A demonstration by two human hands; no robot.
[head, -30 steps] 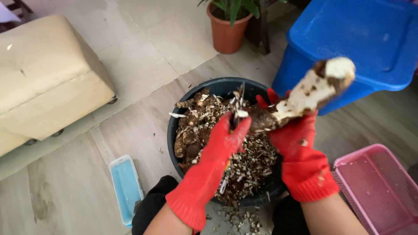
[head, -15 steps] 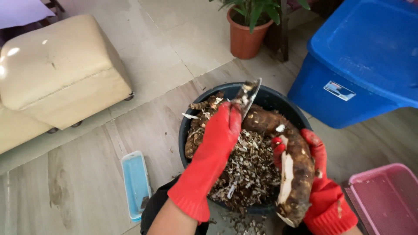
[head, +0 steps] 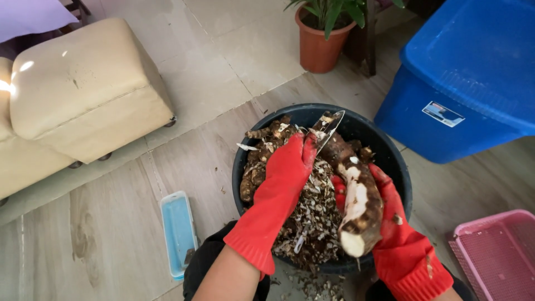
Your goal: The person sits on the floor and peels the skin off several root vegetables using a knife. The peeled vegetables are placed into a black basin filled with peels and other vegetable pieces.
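Lowered from its raised position a second ago, the long brown cassava root point(head: 356, 200) now lies lengthwise over a round black plastic tub point(head: 390, 153), its rough bark partly stripped to smooth white flesh. A right hand point(head: 398, 234) in a red rubber glove cups the root from beneath, fingers wrapped around it. The left hand point(head: 281, 187), gloved alike, is clenched on a metal knife point(head: 329, 127), blade laid against the root's far end. Flaky peelings and knobbly unpeeled roots point(head: 259, 161) fill the tub. Nearby: a glossy blue bin point(head: 473, 83), pink mesh basket point(head: 499, 253), cream leather stool point(head: 83, 89), terracotta pot point(head: 320, 47).
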